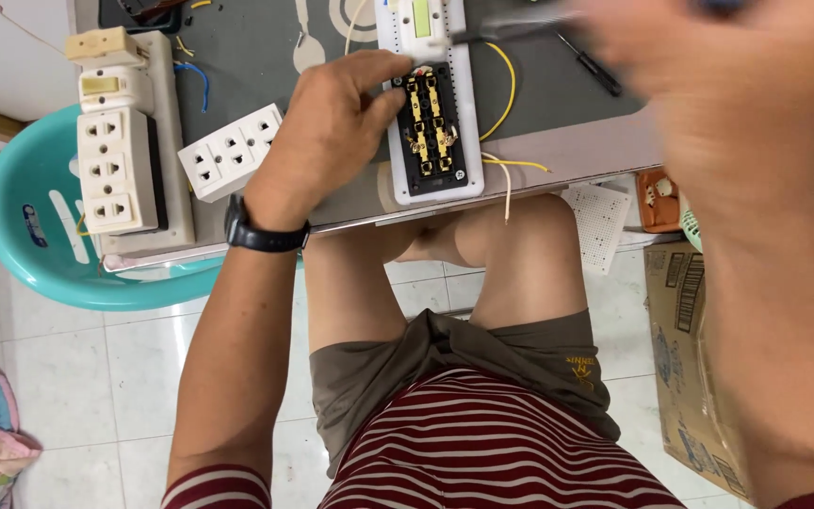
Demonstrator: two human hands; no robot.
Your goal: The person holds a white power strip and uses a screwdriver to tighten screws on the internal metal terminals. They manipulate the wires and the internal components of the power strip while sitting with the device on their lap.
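The left hand [332, 132] rests on the bench [577, 155] with its fingers curled loosely; thumb and fingertips press against the left edge of the opened power strip [431, 123], steadying it. A black wristwatch [261, 234] sits on that wrist.

The power strip lies lengthwise near the front edge of the bench, above the person's knees. Its cover is off (the black inner body and brass contact strips are exposed). Yellow wires [506, 94] curve out from its right side.

The right hand [746, 104] is raised close to the camera and heavily blurred. It appears closed around a thin dark tool [511, 30] whose tip points at the upper end of the power strip; the grip itself cannot be made out clearly.

To the left of the left hand lies a loose white socket block [231, 151], tilted. Further left, a second strip of white sockets [117, 170] rests along the bench edge. A teal plastic basin [21, 236] stands beneath that side. A black screwdriver [591, 64] lies on the bench to the upper right, and a cardboard box [680, 358] stands on the tiled floor.
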